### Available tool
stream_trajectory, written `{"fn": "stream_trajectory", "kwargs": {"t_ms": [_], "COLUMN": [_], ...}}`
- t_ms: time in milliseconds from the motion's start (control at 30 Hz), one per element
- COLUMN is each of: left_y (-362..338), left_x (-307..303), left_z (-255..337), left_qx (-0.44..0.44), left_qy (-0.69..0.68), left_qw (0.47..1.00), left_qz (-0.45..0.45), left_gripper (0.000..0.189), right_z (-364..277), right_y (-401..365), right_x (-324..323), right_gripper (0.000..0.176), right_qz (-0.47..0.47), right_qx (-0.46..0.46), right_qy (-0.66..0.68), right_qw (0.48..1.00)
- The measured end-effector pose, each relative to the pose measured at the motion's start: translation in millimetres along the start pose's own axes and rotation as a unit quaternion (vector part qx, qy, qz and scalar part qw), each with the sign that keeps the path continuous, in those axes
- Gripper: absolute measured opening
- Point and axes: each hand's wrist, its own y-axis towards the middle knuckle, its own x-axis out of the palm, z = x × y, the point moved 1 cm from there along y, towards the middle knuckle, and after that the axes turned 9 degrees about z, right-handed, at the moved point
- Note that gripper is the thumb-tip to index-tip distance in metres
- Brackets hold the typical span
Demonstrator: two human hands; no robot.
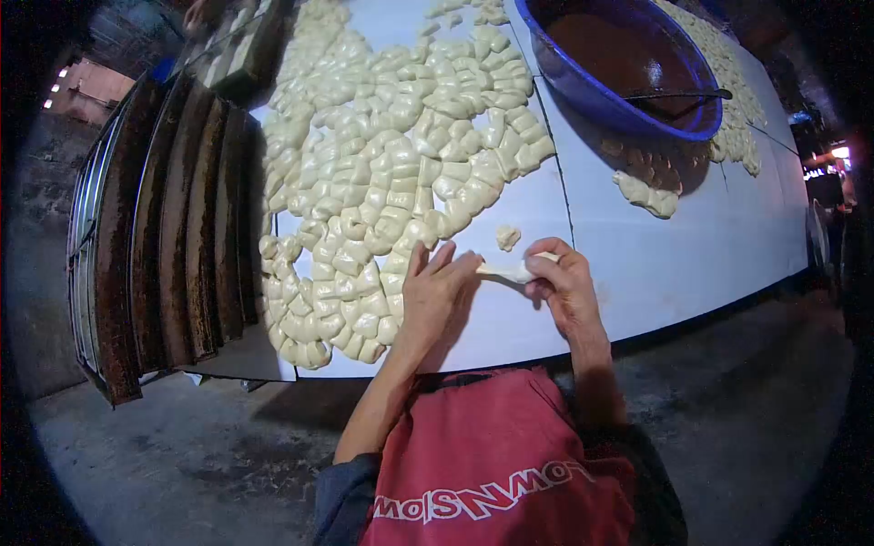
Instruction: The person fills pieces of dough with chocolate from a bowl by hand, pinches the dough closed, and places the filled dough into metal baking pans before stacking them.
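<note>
A strip of pale dough (503,271) is stretched between my two hands, just above the white tabletop (510,332). My right hand (566,280) is closed on its right end, with thumb and fingers pinching it. At the other end, the thumb side of my left hand (440,293) grips the strip, while the other fingers point away over the edge of the dough pieces. A small scrap of dough (508,237) lies just beyond the strip. To the left and ahead, many glossy dough pieces (391,173) cover the table, packed side by side.
A blue basin (537,45) of brown liquid (614,50) stands at the far right, a dark-handled utensil (678,94) resting in it. Near it lies a dough clump (646,194). Rusty metal trays (173,218) stand on edge at the left. Another person's hand (196,16) shows top left.
</note>
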Motion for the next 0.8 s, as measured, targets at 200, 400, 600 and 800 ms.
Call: {"fn": "stream_trajectory", "kwargs": {"t_ms": [200, 400, 600, 800], "left_y": [0, 5, 43, 56], "left_x": [7, 5, -30, 3], "left_z": [-2, 3, 46, 50], "left_qx": [0.001, -0.025, -0.035, -0.286], "left_qy": [0.094, 0.088, -0.131, -0.447], "left_qw": [0.995, 0.995, 0.989, 0.839], "left_qz": [-0.029, -0.049, -0.064, -0.122], "left_gripper": [0.037, 0.045, 0.067, 0.027], "right_z": [-17, -45, -32, -21], "right_y": [-14, -25, -12, -4], "right_x": [-14, -31, -20, -15], "right_gripper": [0.027, 0.047, 0.042, 0.026], "right_qz": [-0.029, -0.107, -0.024, -0.017], "right_qx": [-0.057, -0.149, -0.083, -0.125], "right_qy": [0.108, 0.246, -0.005, -0.123], "right_qw": [0.992, 0.952, 0.996, 0.984]}}
